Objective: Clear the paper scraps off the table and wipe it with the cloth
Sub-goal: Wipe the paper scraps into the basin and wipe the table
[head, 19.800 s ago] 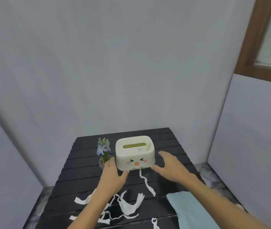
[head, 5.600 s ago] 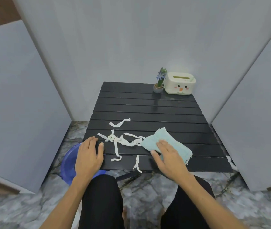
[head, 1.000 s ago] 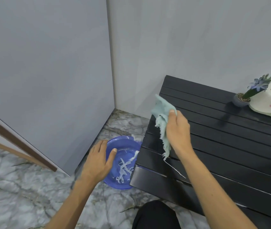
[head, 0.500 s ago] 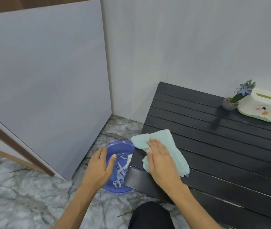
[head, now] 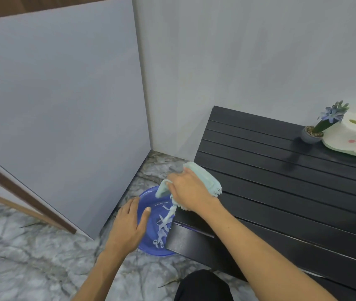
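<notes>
Right hand lies palm-down at the table edge, fingers curled round the bunched cloth. Left hand grips the blue basin rim, thumb inside.
</notes>
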{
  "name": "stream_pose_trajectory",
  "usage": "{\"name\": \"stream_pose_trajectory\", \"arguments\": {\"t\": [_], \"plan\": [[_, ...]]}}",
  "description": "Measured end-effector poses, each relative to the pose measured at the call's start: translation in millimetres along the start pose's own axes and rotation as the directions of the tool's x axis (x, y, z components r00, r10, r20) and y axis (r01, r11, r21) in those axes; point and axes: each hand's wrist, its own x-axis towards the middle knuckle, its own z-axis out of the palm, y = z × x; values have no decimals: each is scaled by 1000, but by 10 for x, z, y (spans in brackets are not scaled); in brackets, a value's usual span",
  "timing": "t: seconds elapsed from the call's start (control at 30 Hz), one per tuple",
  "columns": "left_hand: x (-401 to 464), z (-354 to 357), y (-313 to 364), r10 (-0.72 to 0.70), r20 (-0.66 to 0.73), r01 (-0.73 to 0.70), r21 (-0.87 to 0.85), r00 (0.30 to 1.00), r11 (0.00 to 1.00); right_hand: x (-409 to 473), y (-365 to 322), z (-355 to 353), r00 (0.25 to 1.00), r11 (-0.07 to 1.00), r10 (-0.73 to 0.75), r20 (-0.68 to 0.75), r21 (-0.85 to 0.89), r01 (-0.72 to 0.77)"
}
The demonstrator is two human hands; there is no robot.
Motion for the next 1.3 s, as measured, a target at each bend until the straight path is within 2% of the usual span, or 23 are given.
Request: {"name": "stream_pose_trajectory", "arguments": {"t": [0.07, 0.17, 0.23, 0.27, 0.33, 0.4, 0.5, 0.6, 0.67, 0.8, 0.93, 1.0, 1.23, 1.3], "plan": [[4, -15, -23, -4, -5, 4, -13, 1000, 1000, 102, 93, -41, 997, 994, 60, -51, 93, -56], [-11, -36, -51, -14, -12, 13, -28, 1000, 1000, 120, 175, -190, 983, 900, 167, -69, 417, -124], [-28, -49, -53, -19, -13, 18, -48, 1000, 999, 57, 208, -290, 989, 836, 147, -21, 537, -113], [-33, -46, -66, -11, -15, 10, -60, 1000, 998, -7, 200, -343, 996, 830, 86, 22, 551, -84], [-52, -44, -102, -5, -6, 5, -72, 1000, 997, -155, 130, -356, 988, 860, -90, 129, 510, 12], [-67, -32, -126, -9, -17, 8, -79, 1000, 997, -298, 47, -256, 943, 922, -238, 231, 360, 145], [-122, -53, -71, -6, -61, -1, -109, 998, 994, -392, 20, -110, 918, 943, -325, 227, 155, 296], [-160, -73, -71, -13, -83, 4, -103, 996, 995, -325, 130, -109, 923, 938, -338, 185, 149, 313], [-167, -81, -113, -29, -75, 22, -97, 997, 995, -258, 242, -102, 933, 936, -337, 129, 149, 318], [-176, -78, -145, -39, -65, 34, -77, 997, 996, -194, 367, -145, 967, 924, -256, 0, 294, 244], [-203, -98, -87, -35, -61, 29, -91, 998, 995, -108, 418, -210, 994, 912, -12, -110, 406, 56], [-210, -104, -60, -25, -70, 18, -96, 997, 995, -83, 465, -236, 992, 906, 62, -111, 422, -10], [-224, -132, -71, -78, -54, 72, -111, 995, 991, -307, 586, -353, 999, 936, -41, -29, 349, 49], [-222, -146, -60, -86, -56, 79, -114, 995, 990, -466, 587, -445, 1000, 943, -28, -7, 333, 29]]}}
